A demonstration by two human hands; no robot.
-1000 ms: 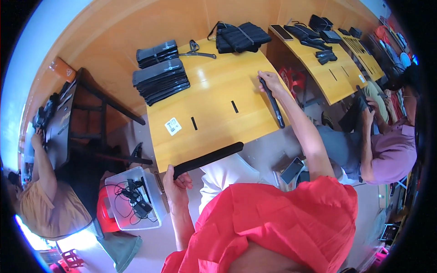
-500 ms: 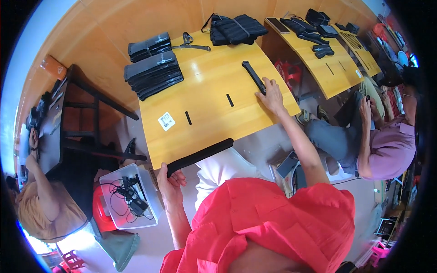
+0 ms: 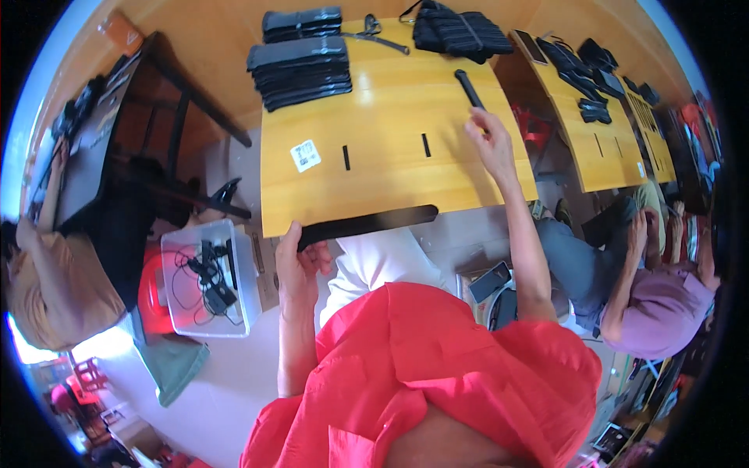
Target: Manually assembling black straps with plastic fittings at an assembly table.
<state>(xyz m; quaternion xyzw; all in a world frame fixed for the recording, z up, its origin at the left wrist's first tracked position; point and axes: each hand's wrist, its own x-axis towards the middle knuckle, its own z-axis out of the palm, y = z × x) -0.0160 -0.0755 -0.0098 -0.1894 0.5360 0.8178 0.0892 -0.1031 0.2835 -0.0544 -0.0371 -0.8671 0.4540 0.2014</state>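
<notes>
My left hand (image 3: pixel 298 264) grips the left end of a long flat black strip (image 3: pixel 373 221) that lies along the near edge of the yellow wooden table (image 3: pixel 390 148). My right hand (image 3: pixel 490 139) rests on the table's right side, its fingers on the near end of a slim black bar (image 3: pixel 470 89) that points away from me. Two short black slots (image 3: pixel 346 157) mark the tabletop near a white sticker (image 3: pixel 305 155). My red top fills the lower middle of the view.
Stacks of black flat pieces (image 3: pixel 300 69) and a black bag (image 3: pixel 460 30) lie at the table's far side. A clear plastic bin with cables (image 3: pixel 209 277) stands at my left. A seated person in purple (image 3: pixel 651 296) is at the right, another person (image 3: pixel 39 265) at the left.
My right hand has slid the slim black bar farther away across the table. My left hand has kept its hold on the long strip at the near edge.
</notes>
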